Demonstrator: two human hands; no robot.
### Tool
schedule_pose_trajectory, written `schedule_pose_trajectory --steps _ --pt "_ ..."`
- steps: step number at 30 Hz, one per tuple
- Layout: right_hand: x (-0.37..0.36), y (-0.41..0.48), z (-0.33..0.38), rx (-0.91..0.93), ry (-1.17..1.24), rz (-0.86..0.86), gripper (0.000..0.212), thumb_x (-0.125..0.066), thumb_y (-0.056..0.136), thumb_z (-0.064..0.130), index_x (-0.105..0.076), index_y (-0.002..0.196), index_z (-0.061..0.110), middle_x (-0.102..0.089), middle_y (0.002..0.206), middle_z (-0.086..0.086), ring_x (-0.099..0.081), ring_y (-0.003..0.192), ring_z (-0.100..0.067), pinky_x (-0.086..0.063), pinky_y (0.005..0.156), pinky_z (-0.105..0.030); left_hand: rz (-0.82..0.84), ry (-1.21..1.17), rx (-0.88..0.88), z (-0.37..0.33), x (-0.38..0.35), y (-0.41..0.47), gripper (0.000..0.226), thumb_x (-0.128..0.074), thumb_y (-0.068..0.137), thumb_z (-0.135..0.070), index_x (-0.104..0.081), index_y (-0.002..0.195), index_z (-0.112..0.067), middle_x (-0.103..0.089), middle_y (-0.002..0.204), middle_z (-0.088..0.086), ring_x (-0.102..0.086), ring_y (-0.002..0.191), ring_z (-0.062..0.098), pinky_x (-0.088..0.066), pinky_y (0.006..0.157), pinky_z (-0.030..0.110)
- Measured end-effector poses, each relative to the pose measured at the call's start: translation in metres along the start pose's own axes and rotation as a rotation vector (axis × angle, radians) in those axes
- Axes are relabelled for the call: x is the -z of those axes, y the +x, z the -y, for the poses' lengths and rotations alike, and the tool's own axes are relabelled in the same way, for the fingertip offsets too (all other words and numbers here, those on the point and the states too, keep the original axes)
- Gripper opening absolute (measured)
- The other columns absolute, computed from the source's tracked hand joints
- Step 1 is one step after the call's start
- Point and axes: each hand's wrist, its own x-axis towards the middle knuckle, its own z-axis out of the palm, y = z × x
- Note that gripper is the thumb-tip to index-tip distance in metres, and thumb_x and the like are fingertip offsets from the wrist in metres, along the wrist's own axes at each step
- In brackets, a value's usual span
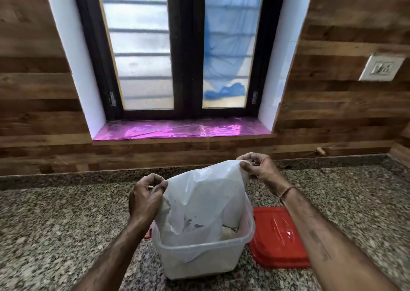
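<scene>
The upper edge of a thin white plastic bag (199, 197) is pinched between the curled fingers and thumb of the left hand (145, 198) at one corner, and gripped in the same way by the right hand (258, 168) at the other corner, which is held higher, at about 1 o'clock from the left. The bag is stretched between the two hands, and its lower part is sunk inside a translucent plastic container (199, 259), which stands upright on the speckled granite surface (55, 224) directly below the hands. Pale contents seem to lie in the bag, though they cannot be made out through the film. A red lid (279, 242) is laid flat on the surface at 3 o'clock from the container, just beside it. At 12 o'clock, beyond the surface, a sill covered in pink foil (177, 128) is seen beneath a dark-framed window (188, 46), which is set in a wood-panelled wall (33, 113). A white switch plate (382, 67) is fixed to the wall at 2 o'clock.
</scene>
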Motion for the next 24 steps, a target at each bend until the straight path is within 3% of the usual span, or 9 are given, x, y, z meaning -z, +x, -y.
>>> schedule_pose_trajectory --steps 2,5,9,13,17,21,24 --pt "0.001 0.002 0.001 0.053 -0.101 -0.049 0.008 -0.076 0.086 0.006 -0.072 0.086 -0.001 -0.066 0.076 -0.006 -0.057 0.07 -0.012 -0.048 0.062 -0.024 0.006 -0.026 0.015 -0.001 0.0 0.004 0.012 -0.077 0.084 -0.025 -0.071 0.075 -0.03 -0.068 0.066 -0.006 -0.066 0.07 0.023 -0.055 0.068 0.039" --pt "0.003 0.008 0.003 0.106 -0.273 -0.105 0.012 -0.079 0.083 0.008 -0.072 0.074 0.008 -0.064 0.065 0.006 -0.054 0.062 -0.007 -0.046 0.059 -0.022 -0.002 -0.077 0.037 -0.004 0.001 0.004 0.016 -0.076 0.085 -0.019 -0.071 0.072 -0.028 -0.062 0.059 -0.004 -0.057 0.061 0.021 -0.047 0.062 0.033" --pt "0.01 0.019 0.005 0.166 -0.324 -0.103 0.017 -0.082 0.08 0.016 -0.07 0.069 0.02 -0.065 0.074 0.011 -0.056 0.068 -0.008 -0.049 0.062 -0.026 -0.033 0.001 0.035 -0.014 0.004 0.003 0.016 -0.075 0.086 -0.019 -0.069 0.075 -0.03 -0.064 0.06 -0.005 -0.059 0.062 0.022 -0.045 0.062 0.031" --pt "0.001 0.021 0.014 0.174 -0.224 -0.006 0.015 -0.076 0.086 0.012 -0.07 0.074 0.017 -0.064 0.063 0.014 -0.053 0.061 -0.001 -0.045 0.053 -0.019 -0.047 0.304 -0.128 -0.042 -0.002 -0.007 0.008 -0.069 0.091 -0.041 -0.069 0.085 -0.035 -0.072 0.085 -0.013 -0.07 0.083 0.017 -0.049 0.068 0.03" --pt "-0.018 0.022 0.028 0.2 -0.095 0.054 0.018 -0.071 0.09 0.009 -0.067 0.075 0.018 -0.061 0.064 0.014 -0.05 0.062 -0.002 -0.044 0.052 -0.019 0.07 0.417 -0.326 -0.088 -0.035 -0.019 0.034 -0.064 0.086 -0.061 -0.071 0.106 -0.034 -0.071 0.104 -0.017 -0.067 0.099 0.009 -0.049 0.088 0.035" --pt "-0.022 0.019 0.037 0.234 -0.002 0.103 0.013 -0.072 0.088 0.009 -0.07 0.079 0.018 -0.068 0.076 0.008 -0.057 0.07 -0.004 -0.048 0.062 -0.022 0.023 0.445 -0.287 -0.112 -0.06 -0.021 0.022 -0.072 0.085 -0.046 -0.07 0.083 -0.025 -0.071 0.082 -0.011 -0.069 0.091 0.016 -0.049 0.088 0.04" --pt "-0.012 0.01 0.029 0.179 0.17 0.181 0.012 -0.074 0.09 0.011 -0.068 0.101 0.012 -0.067 0.089 -0.001 -0.06 0.077 -0.007 -0.05 0.062 -0.022 0.034 0.312 -0.175 -0.111 -0.062 -0.017 0.018 -0.075 0.08 -0.038 -0.07 0.072 -0.023 -0.068 0.07 -0.01 -0.069 0.079 0.018 -0.055 0.077 0.038"
